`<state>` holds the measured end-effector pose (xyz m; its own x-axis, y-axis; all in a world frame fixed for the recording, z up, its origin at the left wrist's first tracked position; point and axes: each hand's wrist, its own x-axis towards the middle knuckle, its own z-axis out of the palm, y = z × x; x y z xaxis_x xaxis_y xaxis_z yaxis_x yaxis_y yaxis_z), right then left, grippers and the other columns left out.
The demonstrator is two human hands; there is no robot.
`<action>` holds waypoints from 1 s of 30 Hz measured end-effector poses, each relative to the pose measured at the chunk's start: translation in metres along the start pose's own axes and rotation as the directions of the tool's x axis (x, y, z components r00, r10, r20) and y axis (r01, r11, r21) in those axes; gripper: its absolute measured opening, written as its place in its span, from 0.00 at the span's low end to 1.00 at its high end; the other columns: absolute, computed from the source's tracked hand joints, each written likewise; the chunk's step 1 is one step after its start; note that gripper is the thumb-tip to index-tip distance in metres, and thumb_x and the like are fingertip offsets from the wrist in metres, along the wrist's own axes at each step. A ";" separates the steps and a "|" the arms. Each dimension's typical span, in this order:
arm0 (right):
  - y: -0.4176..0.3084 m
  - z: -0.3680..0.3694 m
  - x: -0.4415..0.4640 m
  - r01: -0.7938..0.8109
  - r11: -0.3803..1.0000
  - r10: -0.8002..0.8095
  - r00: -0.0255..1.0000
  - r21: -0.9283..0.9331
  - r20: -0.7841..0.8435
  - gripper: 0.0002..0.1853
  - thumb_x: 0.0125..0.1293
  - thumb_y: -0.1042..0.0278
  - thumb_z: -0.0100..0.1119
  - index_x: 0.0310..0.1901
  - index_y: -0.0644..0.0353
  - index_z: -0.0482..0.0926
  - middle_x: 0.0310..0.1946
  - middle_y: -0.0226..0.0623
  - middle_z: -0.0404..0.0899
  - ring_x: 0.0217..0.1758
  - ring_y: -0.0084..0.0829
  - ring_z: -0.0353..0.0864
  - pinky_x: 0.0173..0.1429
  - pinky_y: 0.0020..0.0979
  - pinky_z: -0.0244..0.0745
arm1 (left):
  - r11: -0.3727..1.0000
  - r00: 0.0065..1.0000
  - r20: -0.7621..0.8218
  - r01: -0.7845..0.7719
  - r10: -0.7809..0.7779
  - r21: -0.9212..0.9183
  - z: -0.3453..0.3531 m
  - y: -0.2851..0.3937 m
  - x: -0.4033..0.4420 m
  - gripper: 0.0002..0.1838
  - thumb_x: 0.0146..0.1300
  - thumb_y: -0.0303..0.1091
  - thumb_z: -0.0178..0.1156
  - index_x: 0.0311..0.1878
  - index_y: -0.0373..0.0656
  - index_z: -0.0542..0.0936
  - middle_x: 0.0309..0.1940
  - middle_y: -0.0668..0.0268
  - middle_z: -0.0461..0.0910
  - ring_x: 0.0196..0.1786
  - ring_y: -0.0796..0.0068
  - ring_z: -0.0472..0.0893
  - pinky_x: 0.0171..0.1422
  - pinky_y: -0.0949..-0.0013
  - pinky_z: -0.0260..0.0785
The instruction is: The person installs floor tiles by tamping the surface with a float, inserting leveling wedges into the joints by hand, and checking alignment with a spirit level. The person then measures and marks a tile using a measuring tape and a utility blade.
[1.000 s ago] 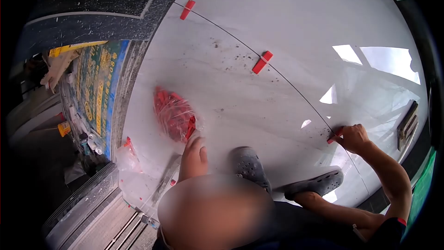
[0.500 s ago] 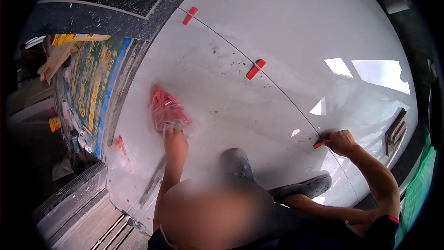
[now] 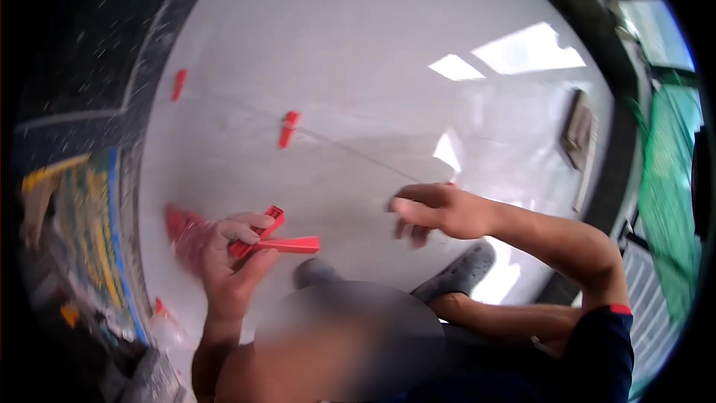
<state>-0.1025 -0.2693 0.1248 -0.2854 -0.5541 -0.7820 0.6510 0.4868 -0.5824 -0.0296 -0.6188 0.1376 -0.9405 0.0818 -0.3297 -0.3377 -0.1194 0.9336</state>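
Note:
My left hand (image 3: 233,260) pinches red tile-levelling wedges (image 3: 294,244); two stick out past the fingertips at different angles. Behind that wrist lies a clear plastic bag of red wedges (image 3: 183,233), blurred and partly covered. My right hand (image 3: 444,211) hovers over the glossy pale tiles (image 3: 358,45), fingers apart and holding nothing. Along the thin joint between the tiles, one red wedge (image 3: 289,130) sits near the middle and another wedge (image 3: 179,85) farther left. Just past my right hand a small red tip (image 3: 452,182) shows, mostly hidden.
Dark shoes (image 3: 459,269) stand on the tiles close to my body. Wood strips (image 3: 579,130) lie at the right edge, by green sheeting (image 3: 671,179). A printed sack (image 3: 82,224) and clutter border the left side. Another plastic bag (image 3: 170,325) lies lower left.
My left hand has come out of the bag and now holds red wedges. My right hand has let go of the wedge at the joint and moved left. The view has shifted right.

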 end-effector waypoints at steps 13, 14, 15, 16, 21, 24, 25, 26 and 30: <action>0.132 -0.086 -0.210 -0.220 0.972 0.023 0.450 -0.086 -0.893 0.21 0.76 0.52 0.64 0.44 0.68 0.79 0.29 0.42 0.85 0.29 0.31 0.84 0.37 0.35 0.81 | 0.904 0.814 0.514 -0.399 0.271 0.155 0.222 0.013 0.120 0.09 0.67 0.13 0.64 0.47 0.34 0.78 0.54 0.56 0.84 0.51 0.74 0.84 0.56 0.70 0.80; 0.182 -0.085 -0.218 -0.289 0.957 0.100 0.438 -0.035 -0.893 0.21 0.77 0.52 0.61 0.45 0.68 0.80 0.31 0.43 0.86 0.32 0.35 0.85 0.40 0.37 0.81 | 0.919 0.854 0.483 -0.331 0.195 0.213 0.219 0.009 0.115 0.09 0.67 0.13 0.63 0.47 0.34 0.78 0.53 0.57 0.84 0.49 0.75 0.85 0.54 0.71 0.80; 0.231 -0.081 -0.221 -0.355 0.935 0.177 0.426 0.016 -0.887 0.20 0.77 0.53 0.59 0.46 0.67 0.81 0.33 0.44 0.88 0.35 0.40 0.87 0.43 0.40 0.82 | 0.930 0.875 0.476 -0.239 0.082 0.280 0.210 0.005 0.112 0.07 0.69 0.16 0.62 0.47 0.35 0.78 0.49 0.59 0.85 0.45 0.78 0.84 0.50 0.73 0.79; 0.272 -0.075 -0.219 -0.380 0.925 0.162 0.392 0.000 -0.906 0.19 0.78 0.54 0.56 0.47 0.66 0.81 0.35 0.45 0.89 0.38 0.44 0.88 0.48 0.41 0.81 | 0.925 0.890 0.455 -0.144 -0.034 0.351 0.202 0.004 0.110 0.05 0.71 0.18 0.60 0.48 0.35 0.78 0.46 0.62 0.85 0.41 0.80 0.83 0.46 0.74 0.78; 0.388 -0.093 -0.181 -0.328 0.942 0.018 0.251 -0.067 -0.968 0.17 0.79 0.58 0.51 0.51 0.65 0.79 0.36 0.44 0.90 0.45 0.50 0.88 0.53 0.46 0.81 | 0.737 0.946 0.280 -0.072 -0.162 0.672 0.195 0.017 0.086 0.06 0.69 0.23 0.62 0.47 0.35 0.78 0.29 0.68 0.80 0.29 0.81 0.79 0.36 0.76 0.70; 0.418 -0.111 -0.159 -0.303 0.935 -0.109 0.241 -0.182 -0.964 0.14 0.76 0.59 0.55 0.41 0.62 0.69 0.31 0.47 0.85 0.34 0.54 0.86 0.39 0.50 0.80 | 0.548 0.947 0.264 -0.124 -0.183 0.827 0.208 0.034 0.067 0.07 0.69 0.23 0.63 0.48 0.36 0.78 0.29 0.65 0.80 0.29 0.79 0.79 0.36 0.73 0.71; 0.421 -0.114 -0.155 -0.277 0.946 -0.103 0.237 -0.169 -0.966 0.14 0.76 0.59 0.55 0.41 0.62 0.69 0.31 0.47 0.85 0.34 0.54 0.86 0.39 0.50 0.80 | 0.524 0.946 0.268 -0.137 -0.182 0.841 0.210 0.038 0.063 0.07 0.69 0.23 0.63 0.48 0.36 0.78 0.29 0.65 0.80 0.29 0.79 0.79 0.36 0.73 0.71; 0.424 -0.117 -0.153 -0.197 0.966 -0.122 0.234 -0.170 -0.964 0.13 0.76 0.60 0.56 0.41 0.62 0.69 0.31 0.48 0.83 0.33 0.53 0.85 0.39 0.50 0.80 | 0.452 0.933 0.283 -0.157 -0.225 0.878 0.214 0.040 0.061 0.07 0.68 0.23 0.63 0.48 0.36 0.78 0.29 0.65 0.80 0.29 0.77 0.80 0.37 0.72 0.71; 0.444 -0.107 -0.145 -0.207 0.872 -0.427 0.121 -0.443 -0.896 0.12 0.73 0.64 0.60 0.38 0.60 0.69 0.29 0.43 0.78 0.30 0.50 0.83 0.35 0.48 0.80 | 0.314 0.878 0.366 -0.269 -0.309 0.910 0.281 0.034 0.071 0.08 0.66 0.24 0.64 0.47 0.36 0.80 0.29 0.59 0.81 0.31 0.68 0.83 0.39 0.65 0.73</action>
<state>0.1527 0.1000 -0.0443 -0.9428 0.3305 -0.0445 0.3150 0.8388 -0.4441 -0.0978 -0.3395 0.1850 -0.7079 0.4711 -0.5263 0.1811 0.8412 0.5095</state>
